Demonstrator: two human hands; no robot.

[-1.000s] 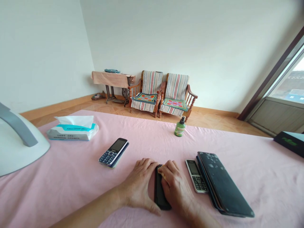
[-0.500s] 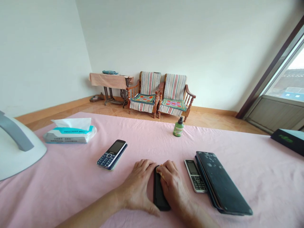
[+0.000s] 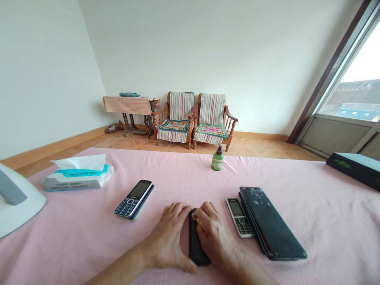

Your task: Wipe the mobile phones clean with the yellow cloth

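Note:
A black bar-shaped phone [image 3: 194, 241] lies flat on the pink cloth between my hands. My left hand [image 3: 166, 233] grips its left side, with the index finger by the top end and the thumb by the bottom. Over the phone's right side, my right hand [image 3: 215, 231] is closed on a small yellowish cloth [image 3: 198, 221], pressed to the upper part of the screen. Most of that cloth is hidden under the fingers. Right of this hand lie a white keypad phone [image 3: 240, 217] and a dark, worn flip case [image 3: 271, 221]. A blue keypad phone [image 3: 133, 200] rests to the left.
A green spray bottle [image 3: 217, 160] stands toward the far edge. At the left are a tissue pack [image 3: 77, 176] and a white, grey-handled appliance [image 3: 18, 209]. A black box [image 3: 353, 170] sits far right. Two wooden armchairs [image 3: 210, 114] and a covered sewing-machine table [image 3: 127, 105] stand beyond.
The camera view has shifted slightly, so most things appear a little further left. Both hands keep their places on the phone, the right one still pressing the cloth near its top.

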